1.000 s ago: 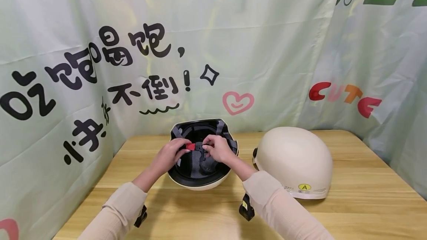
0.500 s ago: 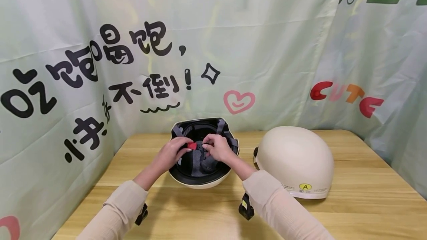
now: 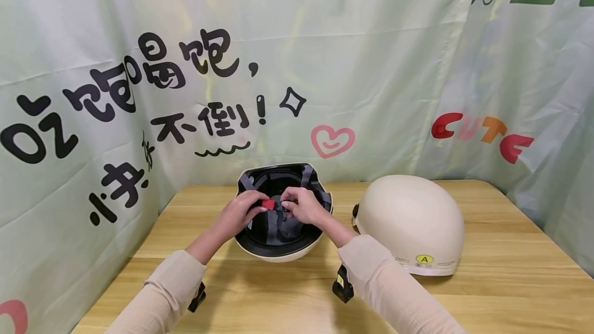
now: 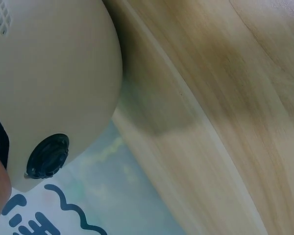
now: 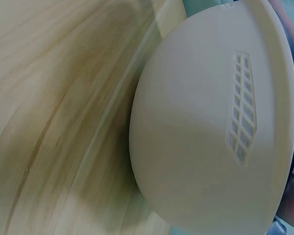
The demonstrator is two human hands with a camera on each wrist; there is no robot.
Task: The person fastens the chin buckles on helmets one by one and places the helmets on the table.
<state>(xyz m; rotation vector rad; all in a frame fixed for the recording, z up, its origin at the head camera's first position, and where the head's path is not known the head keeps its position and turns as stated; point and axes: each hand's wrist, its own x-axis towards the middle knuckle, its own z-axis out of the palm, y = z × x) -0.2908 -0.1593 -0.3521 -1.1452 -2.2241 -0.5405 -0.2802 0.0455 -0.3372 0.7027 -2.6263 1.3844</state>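
Observation:
A cream helmet [image 3: 284,258] lies upside down on the table, its black padded inside facing up. Over its opening, my left hand [image 3: 237,214] pinches the red buckle piece [image 3: 268,203] between thumb and fingers. Close on the right, my right hand [image 3: 303,206] pinches the black strap end [image 3: 279,206] at the buckle. Whether the red and black pieces are joined is too small to tell. The wrist views show mostly the outer shell, with a black round knob [image 4: 49,156] on one side and a vent grille [image 5: 242,107] on the other.
A second cream helmet [image 3: 413,220] with a yellow "A" sticker sits dome up to the right, near my right forearm. The wooden table [image 3: 278,298] ends at a printed cloth backdrop [image 3: 380,92] behind and at the sides.
The head view has shifted very slightly. Both hands stay over the helmet, with the red buckle piece held at nearly the same spot and only small finger movements.

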